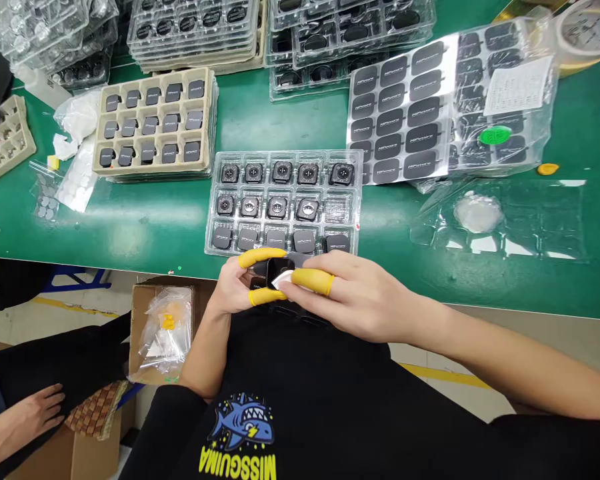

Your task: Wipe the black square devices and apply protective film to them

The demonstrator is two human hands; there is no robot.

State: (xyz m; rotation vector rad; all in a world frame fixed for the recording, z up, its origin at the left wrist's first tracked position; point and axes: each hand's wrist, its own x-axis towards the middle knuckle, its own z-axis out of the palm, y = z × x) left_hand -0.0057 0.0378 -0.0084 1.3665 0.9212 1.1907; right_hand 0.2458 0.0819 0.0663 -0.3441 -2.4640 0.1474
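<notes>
My left hand [231,287], with yellow finger cots on thumb and finger, grips a black square smartwatch body [276,268] by its edges, just past the table's front edge. Its dark glossy face is partly hidden by my fingers. My right hand [363,293] pinches a small white wipe [282,279] against that face; a yellow cot covers one of its fingers. Just beyond my hands lies a clear plastic tray [208,223] of strapless watch bodies. Two rows show round sensor backs, and the nearest row shows dark grey covers with lettering. No watch sits in the middle row's right-hand pocket.
A beige tray [97,143] of dark grey pieces stands on a stack at left. Sheets of dark stickers [400,120] lie right. Stacked clear trays [195,50] line the back. Below the table is a cardboard box [137,333]; another person's hand [27,420] shows at left.
</notes>
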